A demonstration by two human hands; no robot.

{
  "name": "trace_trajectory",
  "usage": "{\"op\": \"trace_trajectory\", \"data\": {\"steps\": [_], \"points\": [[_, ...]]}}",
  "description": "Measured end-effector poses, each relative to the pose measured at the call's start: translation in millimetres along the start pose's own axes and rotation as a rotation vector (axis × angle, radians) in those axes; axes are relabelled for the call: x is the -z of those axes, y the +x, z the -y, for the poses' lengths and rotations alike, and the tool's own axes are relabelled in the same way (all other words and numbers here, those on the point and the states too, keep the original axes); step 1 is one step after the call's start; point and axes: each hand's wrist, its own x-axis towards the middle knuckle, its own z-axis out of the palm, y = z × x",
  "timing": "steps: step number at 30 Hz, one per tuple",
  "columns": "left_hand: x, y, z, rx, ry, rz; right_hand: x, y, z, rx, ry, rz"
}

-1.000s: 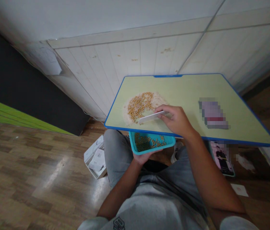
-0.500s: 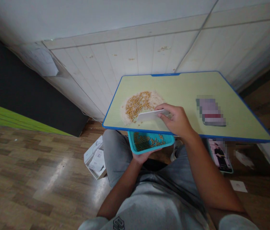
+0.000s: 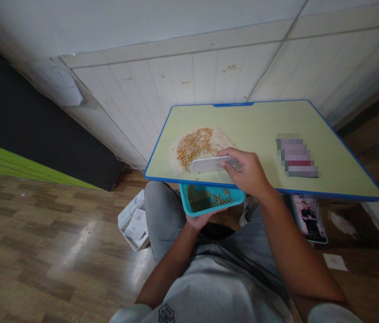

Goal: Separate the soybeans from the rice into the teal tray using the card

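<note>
The relation that seems to matter most is between the right hand (image 3: 248, 172) and the beans (image 3: 192, 148): they lie to its left and a little farther from the body, spread on the desk (image 3: 256, 123) in a patch whose long axis slants from near left to far right. The right hand is the nearer one to them, its thumb and fingers pinching one end of a white card (image 3: 207, 165). From that grip the card runs leftward, its far end just beside the patch's near side; whether they touch is hard to tell. Pale grains (image 3: 221, 140) lie just beyond the right fingers. Below the desk's near edge, leftward and bodyward of the right hand, a teal tray (image 3: 209, 212) with more beans rests on the left hand (image 3: 202, 221), whose finger spread underneath I cannot tell.
</note>
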Motion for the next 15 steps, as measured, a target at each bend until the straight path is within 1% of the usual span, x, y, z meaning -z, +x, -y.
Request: {"op": "trace_trajectory", "data": {"steps": [2,4,9,15], "points": [[-0.5,0.5,-0.4,0.005,-0.018,-0.013,-1.1,-0.1,-0.9,-0.005,-0.024,-0.015],[-0.1,1.3,-1.1,0.010,-0.037,-0.020,-2.1,-0.5,-1.5,-0.004,-0.033,-0.002],[0.7,1.6,-2.0,0.008,-0.037,-0.024,-3.3,-2.8,-0.2,0.003,0.010,0.027],[-5.3,-1.2,-2.6,-0.006,-0.030,-0.043,-3.4,-7.3,3.8,-0.004,0.025,0.035]]}}
